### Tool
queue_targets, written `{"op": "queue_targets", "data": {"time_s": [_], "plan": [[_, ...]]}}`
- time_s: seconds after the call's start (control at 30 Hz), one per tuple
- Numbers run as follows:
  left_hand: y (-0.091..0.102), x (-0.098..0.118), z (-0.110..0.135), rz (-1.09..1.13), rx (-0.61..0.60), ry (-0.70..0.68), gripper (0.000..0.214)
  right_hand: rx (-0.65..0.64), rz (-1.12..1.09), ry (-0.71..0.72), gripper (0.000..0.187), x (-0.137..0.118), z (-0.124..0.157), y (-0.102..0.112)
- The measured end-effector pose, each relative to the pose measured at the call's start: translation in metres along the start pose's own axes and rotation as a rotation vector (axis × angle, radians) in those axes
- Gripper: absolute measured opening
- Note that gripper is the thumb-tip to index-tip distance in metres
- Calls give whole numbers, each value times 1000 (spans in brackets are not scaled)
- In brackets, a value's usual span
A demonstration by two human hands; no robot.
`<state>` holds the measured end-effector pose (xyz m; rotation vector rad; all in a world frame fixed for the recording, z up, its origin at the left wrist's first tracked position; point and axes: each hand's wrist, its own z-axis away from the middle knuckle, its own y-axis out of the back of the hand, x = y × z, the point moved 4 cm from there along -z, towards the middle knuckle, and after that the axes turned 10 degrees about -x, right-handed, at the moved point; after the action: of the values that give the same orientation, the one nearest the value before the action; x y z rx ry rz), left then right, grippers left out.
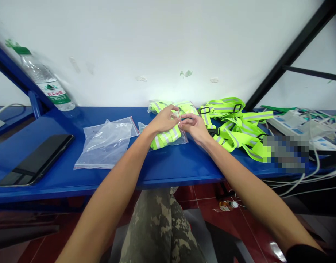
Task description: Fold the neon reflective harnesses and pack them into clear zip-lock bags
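A clear zip bag (183, 137) with a folded neon-yellow reflective strap (165, 138) inside lies at the middle of the blue table. My left hand (165, 119) rests over the bag, its fingers closed at the red-lined zip edge. From the other side my right hand (194, 127) pinches the same edge, thumb against fingers. Just behind my hands sits another bagged neon strap (188, 107). Loose reflective straps (233, 124) with black buckles are heaped to the right. Flat clear zip bags (104, 142) lie to the left.
A black phone (38, 159) lies at the left of the blue table (168, 171). Behind it a water bottle (49, 78) leans by the blue frame. White power strips (301, 128) and tangled cables (318, 160) occupy the right end. A white wall stands directly behind.
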<state>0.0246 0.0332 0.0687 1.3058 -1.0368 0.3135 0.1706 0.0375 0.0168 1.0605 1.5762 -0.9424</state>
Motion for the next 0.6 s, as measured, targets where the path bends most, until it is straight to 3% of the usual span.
{"op": "queue_targets", "data": {"time_s": [0.1, 0.3, 0.47, 0.6], "plan": [[0, 0, 0, 73, 41, -9, 38, 13, -21, -2, 64, -2, 2, 0], [-1, -1, -2, 4, 176, -28, 32, -38, 6, -44, 62, -4, 4, -1], [-3, -1, 0, -51, 94, 6, 43, -32, 60, 18, 53, -3, 2, 1], [0, -5, -3, -97, 123, 25, 46, -8, 25, 9, 51, 0, 1, 1]]}}
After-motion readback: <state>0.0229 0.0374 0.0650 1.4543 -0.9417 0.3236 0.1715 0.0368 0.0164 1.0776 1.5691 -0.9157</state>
